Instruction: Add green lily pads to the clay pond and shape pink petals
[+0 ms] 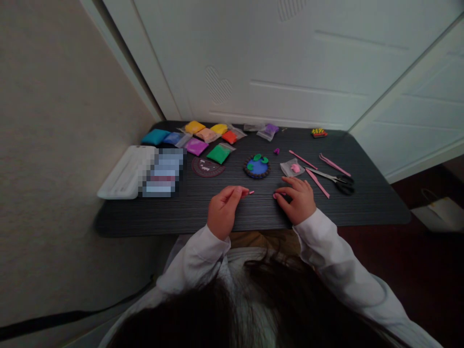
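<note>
Pink clay piece (pixel 251 192) lies at the tips of the left hand (pixel 222 209) — at six o'clock from the round clay pond (pixel 257 167). The left thumb and fingers are pinched together, though whether they grip it cannot be told. The right hand (pixel 297 197) is half curled, its thumb and forefinger beside a pink bit (pixel 275 196) — grip unclear. From the pond, scissors (pixel 335 179) lie toward three o'clock, the green clay packet (pixel 219 153) toward ten.

ribbed heart (pixel 218 85) on white door (pixel 290 63), beige wall (pixel 54 101) left, white bag (pixel 440 213) right
</note>
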### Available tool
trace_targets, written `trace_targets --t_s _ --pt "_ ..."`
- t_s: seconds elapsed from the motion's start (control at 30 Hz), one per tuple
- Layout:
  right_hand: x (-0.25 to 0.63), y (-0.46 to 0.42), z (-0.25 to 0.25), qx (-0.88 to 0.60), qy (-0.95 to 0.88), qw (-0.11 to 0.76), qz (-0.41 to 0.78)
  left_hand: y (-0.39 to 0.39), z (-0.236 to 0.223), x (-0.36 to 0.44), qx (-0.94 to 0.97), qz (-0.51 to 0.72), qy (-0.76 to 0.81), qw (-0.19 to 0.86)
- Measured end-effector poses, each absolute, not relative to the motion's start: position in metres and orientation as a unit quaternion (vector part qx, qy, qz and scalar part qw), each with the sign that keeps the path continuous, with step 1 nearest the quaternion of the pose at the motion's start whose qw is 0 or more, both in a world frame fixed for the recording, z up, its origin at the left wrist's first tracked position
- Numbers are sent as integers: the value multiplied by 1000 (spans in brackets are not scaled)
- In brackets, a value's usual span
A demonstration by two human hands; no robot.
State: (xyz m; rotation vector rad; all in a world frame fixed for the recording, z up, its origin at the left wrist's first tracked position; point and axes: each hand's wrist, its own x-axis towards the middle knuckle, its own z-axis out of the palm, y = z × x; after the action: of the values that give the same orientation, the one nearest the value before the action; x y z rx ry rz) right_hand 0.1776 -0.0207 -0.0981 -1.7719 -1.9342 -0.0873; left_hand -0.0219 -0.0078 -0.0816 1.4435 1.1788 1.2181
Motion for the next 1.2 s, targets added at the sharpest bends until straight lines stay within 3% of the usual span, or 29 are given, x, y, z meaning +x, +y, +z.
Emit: trace_targets --t_s 0.17,0.4,0.53,1.2 --pt "177 -20 -98 -653 -713 256 -24 -6 -85 -22 590 496 495 401" --pt "176 -22 -96 -634 -708 309 -20 0 -92 -13 761 352 525 150" --pt "176 -25 -93 -626 -702 338 -24 6 -95 -8 795 303 513 113" --pt "183 -25 -91 -617 -644 451 41 0 -86 -16 690 419 441 392"
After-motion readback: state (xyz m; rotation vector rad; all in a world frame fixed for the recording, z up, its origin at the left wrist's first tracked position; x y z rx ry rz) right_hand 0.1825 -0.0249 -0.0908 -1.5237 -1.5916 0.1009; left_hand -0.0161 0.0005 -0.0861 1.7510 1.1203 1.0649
